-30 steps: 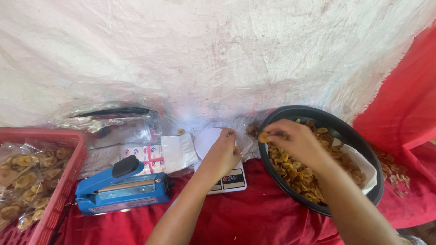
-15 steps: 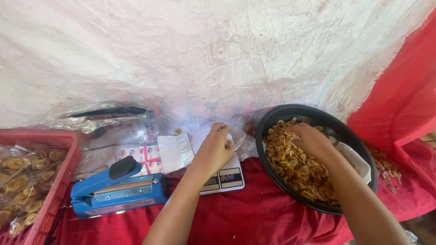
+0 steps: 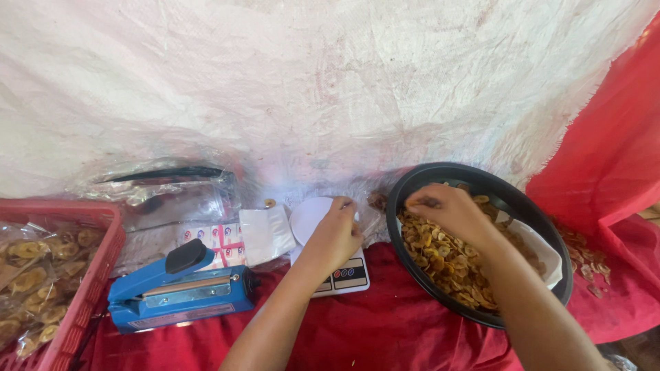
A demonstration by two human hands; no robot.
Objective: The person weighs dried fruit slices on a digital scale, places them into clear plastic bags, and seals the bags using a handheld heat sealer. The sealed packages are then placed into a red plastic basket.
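The left hand [image 3: 337, 233] covers part of the white scale [image 3: 330, 264], so whatever its fingers pinch stays hidden. The right hand [image 3: 447, 209] hides the chips beneath it. The red basket [image 3: 96, 268] is cut off at the left edge.

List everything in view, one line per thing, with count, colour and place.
bowl: one, black, right, on the red cloth
chips: many, golden brown, inside the bowl
loose chips: several, brown, on the cloth right of the bowl
kitchen scale: one, white, centre, under the left hand
bag sealer: one, blue with black knob, left of the scale
crate: one, red, far left
packed chip bags: several, clear, in the crate
plastic bags: a pile, clear, behind the sealer
red cloth: one, covering the table
white sheet: one, backdrop
left hand: one, at the scale platform
right hand: one, in the bowl on the chips
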